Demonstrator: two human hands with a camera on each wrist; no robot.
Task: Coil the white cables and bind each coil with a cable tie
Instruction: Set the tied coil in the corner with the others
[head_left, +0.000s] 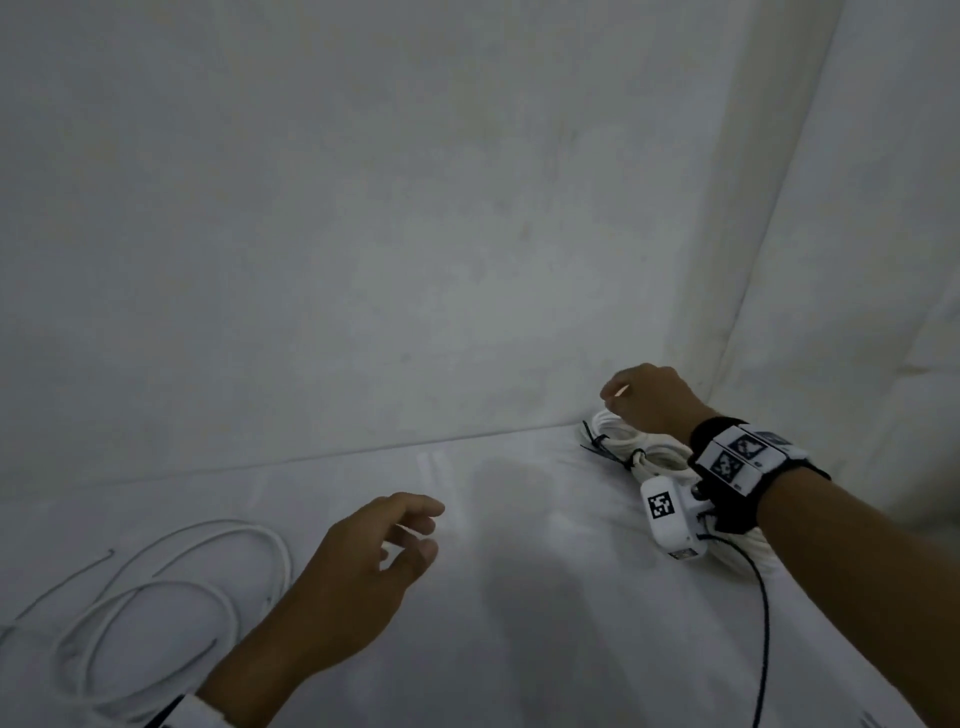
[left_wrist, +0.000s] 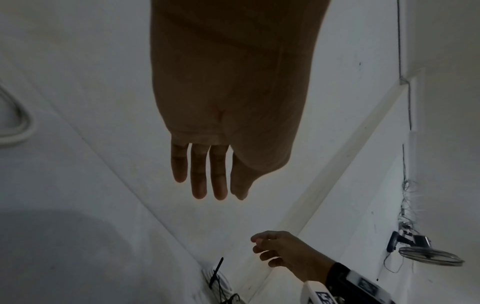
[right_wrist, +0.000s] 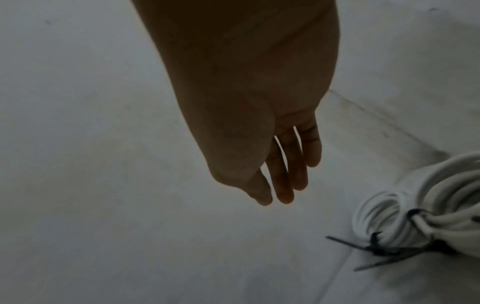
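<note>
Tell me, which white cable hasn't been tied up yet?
The loose cable near the left hand: it sprawls in open loops, unbound. The coils below the right hand wear black ties.

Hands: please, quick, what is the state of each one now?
Left hand: open, fingers relaxed, holding nothing.
Right hand: open, holding nothing, above the bundled white cable coils.

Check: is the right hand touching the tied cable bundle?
Apart. The right wrist view shows the right hand open, fingers straight, with bare white surface between them and the tied cable bundle.
</note>
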